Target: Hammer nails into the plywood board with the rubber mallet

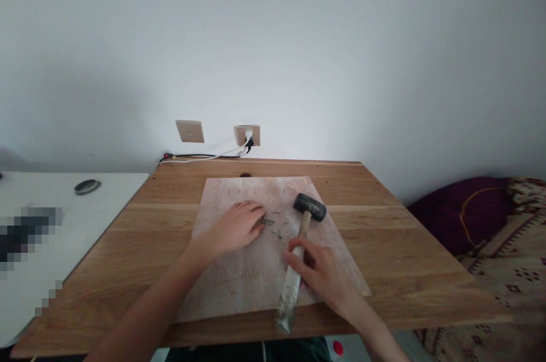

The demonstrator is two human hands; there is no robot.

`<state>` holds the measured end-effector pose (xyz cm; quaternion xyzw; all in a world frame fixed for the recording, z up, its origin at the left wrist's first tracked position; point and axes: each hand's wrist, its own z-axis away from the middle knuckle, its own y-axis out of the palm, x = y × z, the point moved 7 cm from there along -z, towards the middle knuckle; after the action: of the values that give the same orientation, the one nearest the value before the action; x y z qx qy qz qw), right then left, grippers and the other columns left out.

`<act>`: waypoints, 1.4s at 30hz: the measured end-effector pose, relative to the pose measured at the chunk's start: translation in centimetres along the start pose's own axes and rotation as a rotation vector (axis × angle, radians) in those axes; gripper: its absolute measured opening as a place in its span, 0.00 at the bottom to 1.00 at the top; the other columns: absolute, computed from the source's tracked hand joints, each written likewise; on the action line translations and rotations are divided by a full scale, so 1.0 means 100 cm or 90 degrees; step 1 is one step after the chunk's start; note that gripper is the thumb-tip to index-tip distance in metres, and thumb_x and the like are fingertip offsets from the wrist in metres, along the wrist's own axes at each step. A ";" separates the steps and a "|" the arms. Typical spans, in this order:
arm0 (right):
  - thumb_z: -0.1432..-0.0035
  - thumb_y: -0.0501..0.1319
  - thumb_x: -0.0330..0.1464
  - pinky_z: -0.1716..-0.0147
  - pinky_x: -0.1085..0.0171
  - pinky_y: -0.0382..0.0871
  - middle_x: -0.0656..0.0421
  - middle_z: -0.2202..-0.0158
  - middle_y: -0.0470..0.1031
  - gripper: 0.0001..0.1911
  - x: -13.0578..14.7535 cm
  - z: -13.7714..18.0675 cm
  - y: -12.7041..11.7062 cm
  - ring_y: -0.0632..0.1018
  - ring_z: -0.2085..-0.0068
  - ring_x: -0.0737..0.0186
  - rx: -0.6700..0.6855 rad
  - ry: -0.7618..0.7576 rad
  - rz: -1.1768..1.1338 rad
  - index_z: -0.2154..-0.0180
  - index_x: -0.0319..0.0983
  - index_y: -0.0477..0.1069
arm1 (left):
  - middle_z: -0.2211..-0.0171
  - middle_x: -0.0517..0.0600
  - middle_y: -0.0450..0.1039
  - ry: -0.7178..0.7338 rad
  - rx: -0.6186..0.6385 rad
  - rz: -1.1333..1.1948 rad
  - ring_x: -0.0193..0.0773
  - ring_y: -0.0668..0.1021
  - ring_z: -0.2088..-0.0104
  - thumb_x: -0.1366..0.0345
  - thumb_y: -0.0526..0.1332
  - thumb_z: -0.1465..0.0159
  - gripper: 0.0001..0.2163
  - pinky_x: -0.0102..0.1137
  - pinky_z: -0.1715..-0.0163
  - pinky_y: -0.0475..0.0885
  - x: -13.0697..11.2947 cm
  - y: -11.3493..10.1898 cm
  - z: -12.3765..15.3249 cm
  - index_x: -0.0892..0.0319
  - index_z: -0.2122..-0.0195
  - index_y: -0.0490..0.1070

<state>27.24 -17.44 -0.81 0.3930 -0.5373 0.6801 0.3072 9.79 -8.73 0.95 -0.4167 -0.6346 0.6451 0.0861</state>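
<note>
A pale worn board (256, 277) lies on a wooden table (405, 259). My left hand (236, 228) rests on the board, its fingers bent and pinched at a few small nails (269, 222) lying there. My right hand (319, 274) is wrapped round the wooden handle of a mallet (307, 211). The mallet lies on the board with its black head pointing away from me, just right of the nails. The handle's near end is wrapped in clear film and sticks past the board's front edge.
A white table (55, 248) stands to the left with a round dark object (87, 186) on it. Two wall plates (246, 135) sit behind the table, one with cables plugged in. A patterned cloth and dark cushion (464, 208) lie at the right.
</note>
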 end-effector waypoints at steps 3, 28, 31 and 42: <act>0.41 0.66 0.47 0.77 0.67 0.72 0.56 0.58 0.81 0.18 -0.021 0.011 -0.017 0.83 0.66 0.57 -0.067 0.079 -0.349 0.58 0.45 0.65 | 0.46 0.56 0.77 0.033 0.003 -0.015 0.49 0.76 0.42 0.67 0.59 0.30 0.10 0.45 0.39 0.68 0.006 0.000 0.001 0.56 0.50 0.76; 0.41 0.57 0.50 0.90 0.69 0.64 0.66 0.78 0.72 0.40 -0.086 0.028 -0.063 0.72 0.86 0.64 -0.128 0.200 -0.041 0.34 0.35 0.58 | 0.68 0.49 0.82 -0.023 -0.045 0.202 0.39 0.82 0.66 0.73 0.63 0.41 0.08 0.30 0.62 0.73 0.018 0.023 -0.123 0.59 0.61 0.78; 0.41 0.58 0.50 0.91 0.69 0.65 0.67 0.78 0.71 0.40 -0.089 0.028 -0.063 0.72 0.86 0.64 -0.151 0.196 -0.063 0.35 0.35 0.59 | 0.63 0.51 0.84 -0.011 -0.086 0.253 0.40 0.83 0.62 0.73 0.62 0.40 0.08 0.31 0.58 0.74 0.024 0.031 -0.144 0.60 0.61 0.79; 0.40 0.59 0.49 0.90 0.70 0.64 0.68 0.79 0.69 0.36 -0.086 0.029 -0.061 0.71 0.86 0.66 -0.154 0.187 -0.086 0.37 0.36 0.61 | 0.66 0.51 0.82 -0.024 -0.144 0.226 0.42 0.82 0.64 0.72 0.66 0.41 0.04 0.34 0.58 0.75 0.027 0.045 -0.165 0.59 0.64 0.77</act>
<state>37.28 -18.81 -4.89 0.2853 -0.5369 0.6383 0.4721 20.65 4.54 -1.67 -0.5167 -0.6211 0.5827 -0.0877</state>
